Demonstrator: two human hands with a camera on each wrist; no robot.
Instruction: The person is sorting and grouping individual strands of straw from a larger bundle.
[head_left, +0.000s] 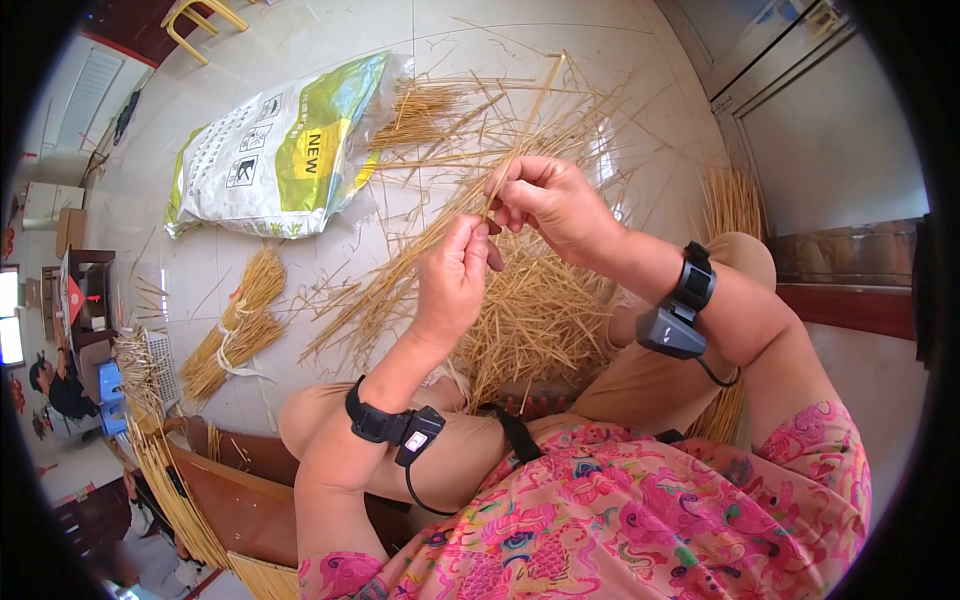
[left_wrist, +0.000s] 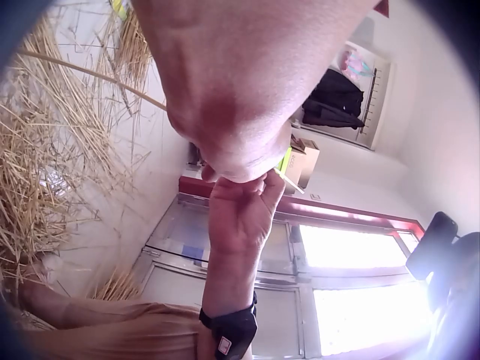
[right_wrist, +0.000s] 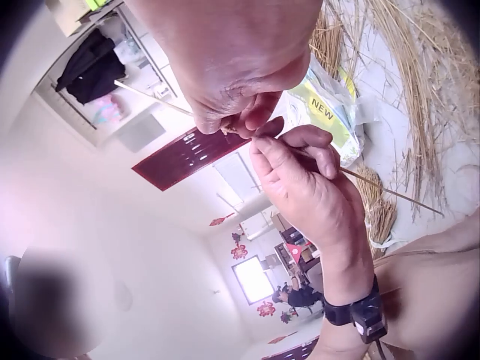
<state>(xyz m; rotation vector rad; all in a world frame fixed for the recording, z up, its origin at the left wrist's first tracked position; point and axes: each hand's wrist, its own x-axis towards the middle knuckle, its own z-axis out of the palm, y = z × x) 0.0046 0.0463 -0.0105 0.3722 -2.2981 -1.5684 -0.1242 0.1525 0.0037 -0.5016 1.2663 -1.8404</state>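
Observation:
A thin straw stalk (head_left: pixel 540 105) runs through both hands, which meet above a loose heap of straw (head_left: pixel 530 320). My left hand (head_left: pixel 455 275) pinches the stalk between thumb and curled fingers, and one end of the stalk (right_wrist: pixel 394 195) sticks out below it in the right wrist view. Right beside it, my right hand (head_left: pixel 560 205) pinches the same stalk, whose other part slants up and away past the fingers. The fingertips of the two hands sit close together; the back of the near hand partly hides the pinch in each wrist view.
A white and green printed bag (head_left: pixel 275 150) with straw at its mouth lies on the tiled floor. Nearer are tied straw bundles (head_left: pixel 235 325). Straw stands by the metal door (head_left: pixel 840 140) at right. A brown board (head_left: pixel 235 500) is by the left knee. Another person (head_left: pixel 68 385) is far left.

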